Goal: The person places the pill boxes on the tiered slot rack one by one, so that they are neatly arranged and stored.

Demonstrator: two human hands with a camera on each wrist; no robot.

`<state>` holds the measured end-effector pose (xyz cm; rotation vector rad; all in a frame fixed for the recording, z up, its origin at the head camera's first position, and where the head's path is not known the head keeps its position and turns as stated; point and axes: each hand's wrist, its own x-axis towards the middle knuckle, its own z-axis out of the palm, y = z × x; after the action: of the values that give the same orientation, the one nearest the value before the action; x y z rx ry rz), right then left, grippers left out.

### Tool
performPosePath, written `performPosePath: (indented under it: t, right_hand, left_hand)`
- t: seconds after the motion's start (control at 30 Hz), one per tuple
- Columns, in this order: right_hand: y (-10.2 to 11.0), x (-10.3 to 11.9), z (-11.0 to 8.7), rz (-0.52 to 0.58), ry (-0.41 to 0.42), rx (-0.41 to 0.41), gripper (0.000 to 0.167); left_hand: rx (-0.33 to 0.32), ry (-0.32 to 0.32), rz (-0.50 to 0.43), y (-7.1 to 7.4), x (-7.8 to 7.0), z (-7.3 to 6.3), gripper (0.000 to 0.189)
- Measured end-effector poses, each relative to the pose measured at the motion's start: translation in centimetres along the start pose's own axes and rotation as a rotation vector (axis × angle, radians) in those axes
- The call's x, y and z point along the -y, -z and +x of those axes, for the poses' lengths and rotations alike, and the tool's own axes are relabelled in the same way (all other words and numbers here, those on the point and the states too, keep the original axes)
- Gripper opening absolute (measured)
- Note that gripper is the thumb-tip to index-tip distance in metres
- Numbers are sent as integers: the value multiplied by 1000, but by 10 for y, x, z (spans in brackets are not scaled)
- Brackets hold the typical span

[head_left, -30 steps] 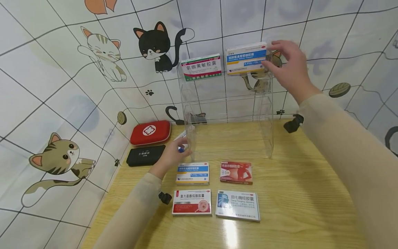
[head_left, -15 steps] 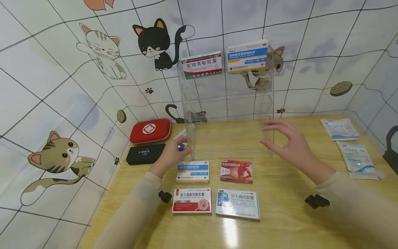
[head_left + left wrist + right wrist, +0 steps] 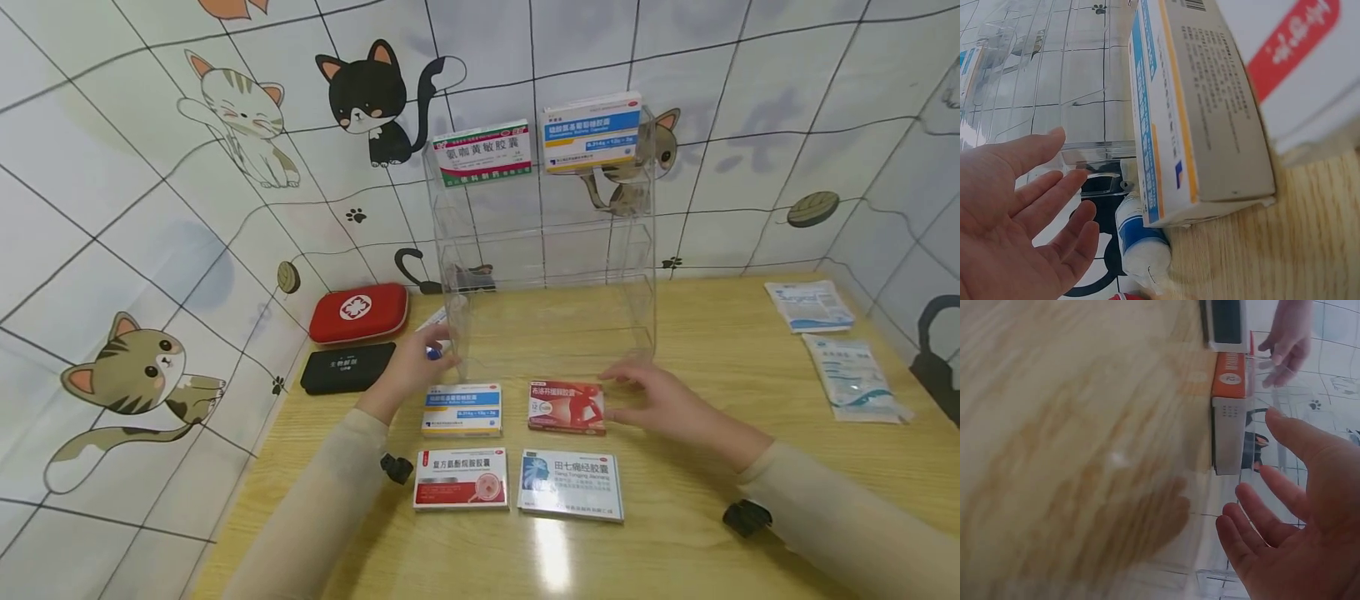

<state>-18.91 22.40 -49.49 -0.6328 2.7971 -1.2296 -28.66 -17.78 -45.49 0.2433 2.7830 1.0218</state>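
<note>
My right hand [image 3: 667,408] is at the right end of a red medicine box [image 3: 566,407], thumb and fingers spread at its edge. The right wrist view shows that hand [image 3: 1297,512] with parted fingers beside the box's white end [image 3: 1229,434]. My left hand [image 3: 411,371] is at the lower left side of a clear plastic display rack [image 3: 546,237], its fingers loosely extended. In the left wrist view, a blue-and-white medicine box [image 3: 1210,125] stands close to this hand [image 3: 1029,219]. On the rack's top tier sit a green-and-red medicine box [image 3: 483,154] and another blue-and-white box [image 3: 592,133].
A red-and-white medicine box [image 3: 461,479] and a white one with a blue picture [image 3: 572,485] lie in front. Back left are a red zip case [image 3: 360,312], a black case [image 3: 348,368] and a white tube with blue [image 3: 1144,240]. Sealed packets [image 3: 810,306] lie at right.
My right hand has let go of the blue-and-white box on the top tier and come down to the red box on the table. The left hand has stayed beside the rack.
</note>
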Motion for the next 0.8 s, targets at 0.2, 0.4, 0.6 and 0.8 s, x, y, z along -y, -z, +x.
performPosePath:
  t: [0.2,0.4,0.6,0.8]
  right_hand:
    - [-7,-4,4,-58,-13,13,68]
    - [-14,-3,10,-145,0,33,71]
    - [-13,5,7,-64,-48,16,62]
    - [-9,16,1,155,-104,-16,35]
  left_hand:
    - [8,-8,-2,2,-2,1,49]
    - [-3,2,6,1,-1,0,47]
    - [0,-6,2,1,-2,2,50]
    - [2,-1,7,0,-2,0,51]
